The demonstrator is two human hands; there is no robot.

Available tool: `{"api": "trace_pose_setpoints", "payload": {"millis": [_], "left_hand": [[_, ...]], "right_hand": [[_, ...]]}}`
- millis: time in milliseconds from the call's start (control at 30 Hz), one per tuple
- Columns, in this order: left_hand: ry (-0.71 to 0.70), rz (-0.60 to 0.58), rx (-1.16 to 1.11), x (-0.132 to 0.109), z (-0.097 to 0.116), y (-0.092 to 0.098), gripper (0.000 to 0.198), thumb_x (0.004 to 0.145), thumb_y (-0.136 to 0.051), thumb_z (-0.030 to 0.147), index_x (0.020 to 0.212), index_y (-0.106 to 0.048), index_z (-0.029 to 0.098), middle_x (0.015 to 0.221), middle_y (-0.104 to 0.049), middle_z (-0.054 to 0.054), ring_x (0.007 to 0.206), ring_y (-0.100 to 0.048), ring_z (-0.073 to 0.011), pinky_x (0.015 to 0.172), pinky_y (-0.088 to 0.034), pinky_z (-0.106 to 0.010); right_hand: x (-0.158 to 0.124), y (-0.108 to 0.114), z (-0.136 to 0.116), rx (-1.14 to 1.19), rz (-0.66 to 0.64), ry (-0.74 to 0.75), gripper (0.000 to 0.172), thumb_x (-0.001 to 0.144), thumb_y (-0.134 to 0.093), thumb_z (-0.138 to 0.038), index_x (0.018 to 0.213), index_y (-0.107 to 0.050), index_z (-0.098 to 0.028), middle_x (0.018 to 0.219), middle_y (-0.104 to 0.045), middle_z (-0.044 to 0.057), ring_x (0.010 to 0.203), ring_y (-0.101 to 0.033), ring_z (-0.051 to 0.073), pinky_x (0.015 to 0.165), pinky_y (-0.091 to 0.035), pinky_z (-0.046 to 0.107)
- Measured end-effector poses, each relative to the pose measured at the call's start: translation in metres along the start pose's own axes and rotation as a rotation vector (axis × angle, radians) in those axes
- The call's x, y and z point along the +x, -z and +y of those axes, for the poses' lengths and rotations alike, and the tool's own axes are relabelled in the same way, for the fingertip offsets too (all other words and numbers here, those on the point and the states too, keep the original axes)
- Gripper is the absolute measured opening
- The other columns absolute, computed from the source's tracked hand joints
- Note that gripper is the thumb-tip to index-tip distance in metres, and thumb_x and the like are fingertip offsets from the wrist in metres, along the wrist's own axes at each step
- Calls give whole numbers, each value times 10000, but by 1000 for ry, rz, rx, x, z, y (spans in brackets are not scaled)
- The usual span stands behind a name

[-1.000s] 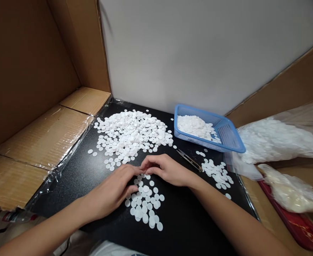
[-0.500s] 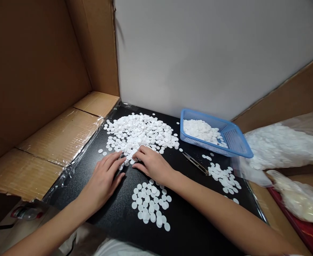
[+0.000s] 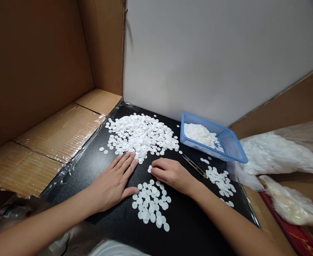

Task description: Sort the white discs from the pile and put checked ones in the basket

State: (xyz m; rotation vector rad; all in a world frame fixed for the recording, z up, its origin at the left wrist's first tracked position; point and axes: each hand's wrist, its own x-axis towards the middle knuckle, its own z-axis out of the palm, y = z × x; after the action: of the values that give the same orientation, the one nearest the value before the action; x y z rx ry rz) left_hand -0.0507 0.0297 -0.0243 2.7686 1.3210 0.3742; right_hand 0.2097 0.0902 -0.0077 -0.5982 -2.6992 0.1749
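My left hand [image 3: 117, 177] lies flat on the black table with fingers stretched. Its fingertips touch the near edge of a big heap of small white round discs [image 3: 142, 133], and its thumb tip meets a smaller group of discs [image 3: 151, 202]. My right hand [image 3: 172, 174] is closed, fingers curled down to the table right of the left hand. A white disc [image 3: 149, 169] shows at its fingertips; whatever else is under them is hidden.
A blue plastic basket [image 3: 212, 151] holding more discs stands at the back right. Thread snips [image 3: 195, 166] lie before it, beside another disc cluster [image 3: 222, 181]. Plastic bags [image 3: 279, 153] sit at the right. Cardboard [image 3: 57, 131] borders the left, a pale wall [image 3: 212, 60] the back.
My left hand has flattened and spread its fingers at the heap's edge. My right hand has drawn back rightward from the heap, with a disc at its fingertips. The view has shifted slightly.
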Motion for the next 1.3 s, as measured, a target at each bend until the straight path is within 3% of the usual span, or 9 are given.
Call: {"api": "trace_pose_setpoints", "payload": {"millis": [133, 267, 367, 533, 667, 800, 1000, 1300], "left_hand": [[-36, -13, -42, 10, 2, -2, 779, 970, -379, 669, 1572, -263, 188, 1644, -229, -141, 1524, -204, -295, 1218, -191, -469], [-67, -31, -57, 20, 5, -3, 763, 967, -375, 676, 1564, -292, 206, 1643, -232, -141, 1525, -196, -300, 1221, -166, -500], [-63, -42, -61, 24, 6, -2, 743, 967, -380, 674, 1556, -315, 226, 1649, -210, -139, 1527, -186, -314, 1213, -181, -524], [-5, 5, -47, 28, 7, 2, 684, 984, -398, 628, 1536, -359, 224, 1660, -186, -129, 1534, -154, -313, 1213, -204, -514], [-106, 2, -59, 32, 8, 7, 593, 981, -433, 605, 1481, -453, 286, 1655, -229, -95, 1531, -170, -314, 1213, -172, -557], [-171, 11, -78, 33, 8, 9, 512, 978, -504, 543, 1429, -525, 303, 1626, -315, -83, 1517, -215, -329, 1210, -151, -576], [-203, -13, -89, 35, 8, 10, 516, 917, -585, 583, 1369, -581, 334, 1601, -368, -76, 1493, -257, -361, 1192, -171, -579], [-73, 83, -123, 44, 11, 13, 140, 961, -595, 253, 1086, -657, 246, 1374, -590, -91, 1397, -403, -315, 1110, -262, -528]], "right_hand": [[-15, 2, 2, 231, 93, -184, 154, 1004, -503, -227, 947, -646, -233, 984, -678, 82, 917, -649, 203, 793, -554, 340], [-12, 1, -2, 382, 169, -345, 110, 972, -552, -190, 999, -653, -226, 928, -662, 59, 862, -646, 197, 786, -561, 340], [-8, -3, -6, 369, 164, -371, 161, 974, -543, -183, 1062, -669, -228, 948, -634, 62, 840, -637, 188, 768, -560, 326], [-9, 0, -6, 288, 135, -431, 69, 940, -603, -177, 935, -663, -211, 920, -593, 47, 817, -625, 181, 768, -552, 317], [-16, 7, -2, 259, 97, -502, 28, 924, -641, -200, 941, -662, -207, 909, -597, 42, 782, -622, 180, 715, -546, 313], [-16, 6, -2, 297, 152, -453, 125, 958, -587, -178, 1020, -689, -217, 935, -600, 48, 841, -628, 182, 784, -540, 312], [-11, -2, -1, 249, 147, -318, 162, 974, -559, -176, 1015, -715, -194, 937, -597, 68, 835, -602, 179, 740, -527, 289], [-17, 6, 7, 288, 132, -407, 160, 933, -572, -92, 987, -679, -197, 947, -625, 51, 854, -639, 171, 783, -536, 294]]}}
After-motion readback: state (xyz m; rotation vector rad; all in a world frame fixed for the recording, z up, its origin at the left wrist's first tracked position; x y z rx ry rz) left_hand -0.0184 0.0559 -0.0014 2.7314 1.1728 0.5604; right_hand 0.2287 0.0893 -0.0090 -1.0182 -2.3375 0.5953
